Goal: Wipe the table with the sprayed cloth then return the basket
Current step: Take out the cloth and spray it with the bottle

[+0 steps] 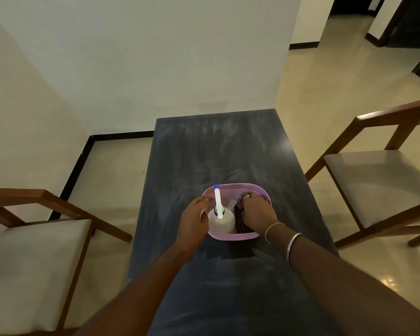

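Observation:
A pink perforated basket (238, 187) sits near the middle of the dark grey table (204, 151). Inside it stands a white spray bottle (220, 220) with a blue-tipped nozzle, and beside that lies a dark checked cloth (240, 214). My right hand (258, 212) reaches into the basket's right half and presses down on the cloth, fingers curled over it. My left hand (192, 221) rests against the basket's left rim, next to the bottle, fingers bent around the edge. The tabletop shows pale streaks.
A wooden chair with a pale cushion (32, 263) stands at the table's left side, another chair (383, 180) at its right. A white wall (155, 57) closes the far end. Tiled floor (337, 81) opens toward a doorway at back right.

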